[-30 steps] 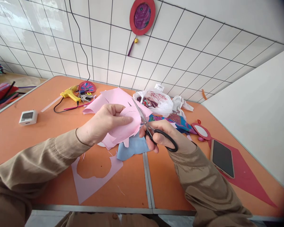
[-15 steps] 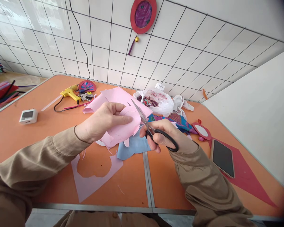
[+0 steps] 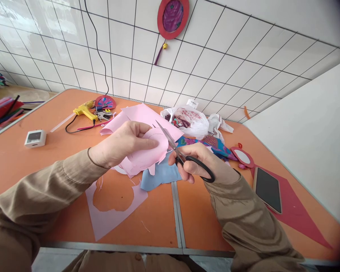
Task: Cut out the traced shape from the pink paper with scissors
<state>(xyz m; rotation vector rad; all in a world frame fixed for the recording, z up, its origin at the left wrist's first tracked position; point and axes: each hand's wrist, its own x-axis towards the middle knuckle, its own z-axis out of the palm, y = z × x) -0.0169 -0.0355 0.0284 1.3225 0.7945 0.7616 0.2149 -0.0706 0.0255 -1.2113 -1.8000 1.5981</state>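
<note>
My left hand (image 3: 133, 141) pinches a pink sheet (image 3: 147, 153) between thumb and fingers; the sheet has a curved edge and faint drawn lines. Through the black handles of a pair of scissors (image 3: 170, 140) go the fingers of my right hand (image 3: 197, 162). The blades are parted and lie at the sheet's right edge, tips pointing up and left. Whether they touch the sheet I cannot tell. Behind my hands spreads a larger pink sheet (image 3: 138, 113). Below them rest a blue piece (image 3: 160, 174) and a pale pink offcut (image 3: 103, 224) with a rounded hole.
A yellow glue gun (image 3: 86, 110), keys (image 3: 104, 115) and a white box-shaped device (image 3: 35, 138) are on the left. Behind stands a white plastic bag (image 3: 198, 122) near patterned cloth (image 3: 219, 146). At right, a phone (image 3: 268, 189) lies on a red sheet (image 3: 297, 221).
Very little differs. Both hands keep their hold on the pink sheet and the scissors, and the whole view has shifted slightly.
</note>
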